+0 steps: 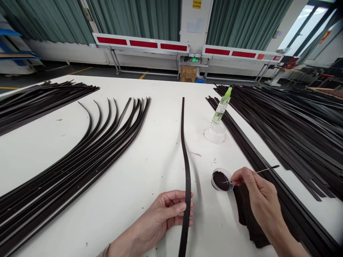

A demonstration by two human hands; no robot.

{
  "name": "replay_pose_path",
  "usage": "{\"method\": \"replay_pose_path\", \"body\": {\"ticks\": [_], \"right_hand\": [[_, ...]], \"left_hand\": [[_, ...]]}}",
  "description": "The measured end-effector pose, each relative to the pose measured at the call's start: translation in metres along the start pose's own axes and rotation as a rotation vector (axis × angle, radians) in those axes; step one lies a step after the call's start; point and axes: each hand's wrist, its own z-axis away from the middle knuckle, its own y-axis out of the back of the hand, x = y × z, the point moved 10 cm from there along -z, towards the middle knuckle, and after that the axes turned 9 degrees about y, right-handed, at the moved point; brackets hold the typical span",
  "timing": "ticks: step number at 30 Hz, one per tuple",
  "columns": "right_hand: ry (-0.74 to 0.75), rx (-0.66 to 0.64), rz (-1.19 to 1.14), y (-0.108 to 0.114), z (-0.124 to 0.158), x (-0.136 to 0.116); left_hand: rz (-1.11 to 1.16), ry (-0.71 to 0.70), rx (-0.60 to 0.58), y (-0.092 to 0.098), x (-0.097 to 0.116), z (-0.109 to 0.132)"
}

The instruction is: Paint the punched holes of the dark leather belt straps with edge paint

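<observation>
A long, dark strap (188, 171) stands up from the table in a gentle curve, pinched between the thumb and fingers of my left hand (171, 210). My right hand (258, 192) is closed on a thin stick (264, 170) with a dark tip pointing to the right. The stick's other end reaches into a small clear cup (213, 184) of dark liquid (221, 180). Partly under my right hand lies a dark cloth (249, 225). Behind the cup, a clear round plastic lid (214, 135) rests on the white table.
Several dark straps (107, 157) fan out at the left, with another pile (40, 101) beyond. More straps (281, 128) cover the right side of the white table (150, 160). A green spray bottle (222, 107) stands behind the lid.
</observation>
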Motion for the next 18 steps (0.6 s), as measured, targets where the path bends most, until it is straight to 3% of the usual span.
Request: {"method": "replay_pose_path", "body": {"ticks": [3, 7, 12, 18], "right_hand": [[-0.108, -0.005, -0.207, -0.014, 0.009, 0.005], [-0.057, -0.049, -0.261, -0.034, 0.020, -0.013], [0.200, -0.073, -0.077, -0.035, 0.021, -0.047], [0.425, -0.082, 0.270, -0.013, -0.002, -0.039]], "left_hand": [[0.017, -0.001, -0.025, -0.002, -0.001, 0.000], [0.037, -0.017, -0.041, -0.004, -0.002, 0.000], [0.033, -0.017, -0.074, -0.006, -0.004, 0.000], [0.035, -0.017, -0.004, 0.000, -0.002, -0.001]]}}
